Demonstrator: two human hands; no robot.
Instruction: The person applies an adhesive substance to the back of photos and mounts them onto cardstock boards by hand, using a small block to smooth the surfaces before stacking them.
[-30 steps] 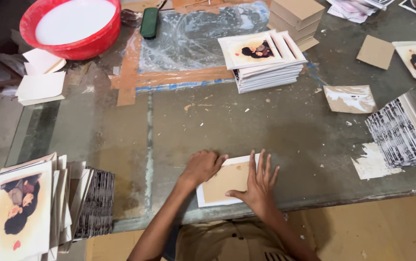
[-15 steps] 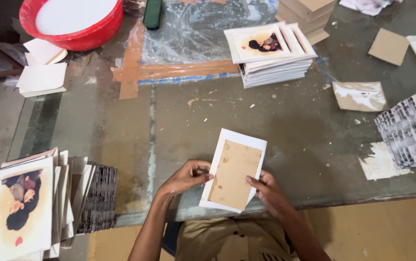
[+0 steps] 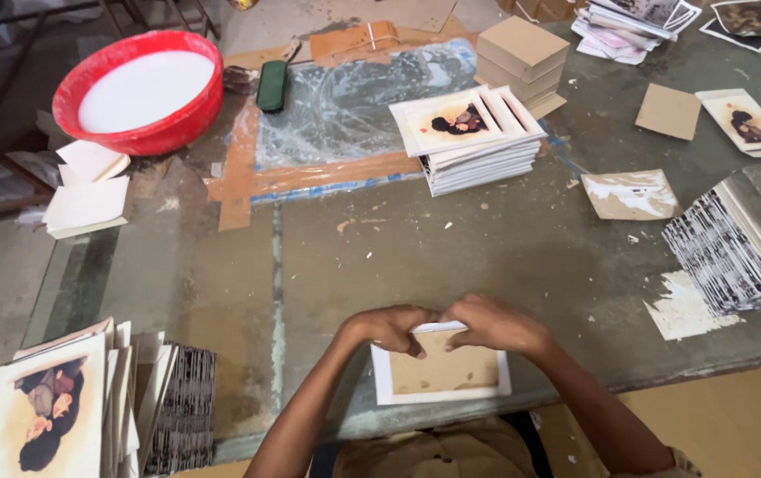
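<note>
Both hands, left hand (image 3: 391, 329) and right hand (image 3: 492, 324), pinched the card's (image 3: 441, 372) far edge | photo stack (image 3: 473, 142) stood well beyond | tabletop (image 3: 451, 243) between lay bare | card sat at near edge

A flat rectangular card (image 3: 441, 374) lies on the grey worktop at its near edge, directly in front of the person. It has a brown cardboard middle framed by a white paper border on all visible sides. The brown face is turned upward and shows a few faint pale marks. The card lies roughly square to the table edge, long side running left to right. Its far edge is covered, and a strip of the white border there looks lifted and folded over the brown middle.
</note>
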